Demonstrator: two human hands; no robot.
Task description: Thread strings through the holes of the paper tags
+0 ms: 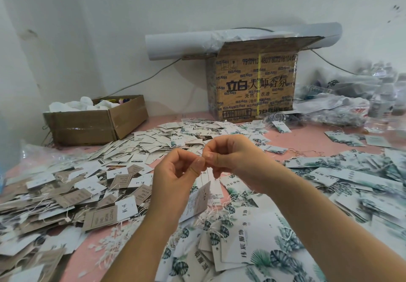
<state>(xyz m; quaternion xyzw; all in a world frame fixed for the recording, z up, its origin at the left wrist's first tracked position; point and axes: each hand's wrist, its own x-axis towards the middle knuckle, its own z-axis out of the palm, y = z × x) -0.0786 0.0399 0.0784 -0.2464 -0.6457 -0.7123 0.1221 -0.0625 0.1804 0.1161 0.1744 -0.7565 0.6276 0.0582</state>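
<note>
string (202, 179): we see it pinched where our fingertips meet, above the pink worktop (307, 141)
tag (197, 201): dangles tilted just below both hands
left hand (175, 178): thumb and forefinger pinch the string
right hand (235, 160): pinches it too, touching the left
loose tags (153, 138): heaped all round
cardboard box (254, 88): by the back wall

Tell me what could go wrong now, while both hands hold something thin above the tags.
1. The left hand and right hand pinch a thin string with the fingertips only. It may slip, and the tag hanging below could drop into the pile and be hard to find.
2. Loose strings lie on the table; the hanging one might tangle with them.
</note>
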